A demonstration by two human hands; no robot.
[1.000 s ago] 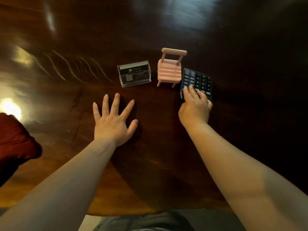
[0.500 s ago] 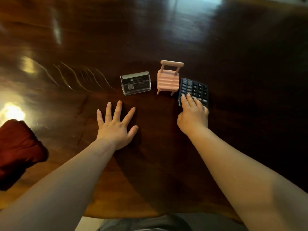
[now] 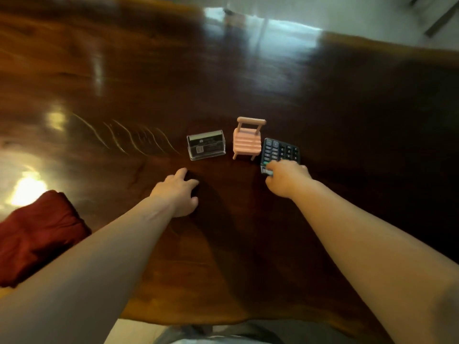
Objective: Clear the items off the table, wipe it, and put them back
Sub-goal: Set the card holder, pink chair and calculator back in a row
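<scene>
I see a dark, glossy wooden worktop [image 3: 139, 78] filling nearly the whole frame, its grain running reddish brown at upper left and almost black at right. Bright window light glares off it along the top centre and in a warm patch at the left edge. Pale curved scratch marks [image 3: 129, 137] cross the left centre. Beyond the far edge, at upper right, a pale shiny floor [image 3: 360, 13] shows, crossed by a dark furniture leg [image 3: 440, 19].
</scene>
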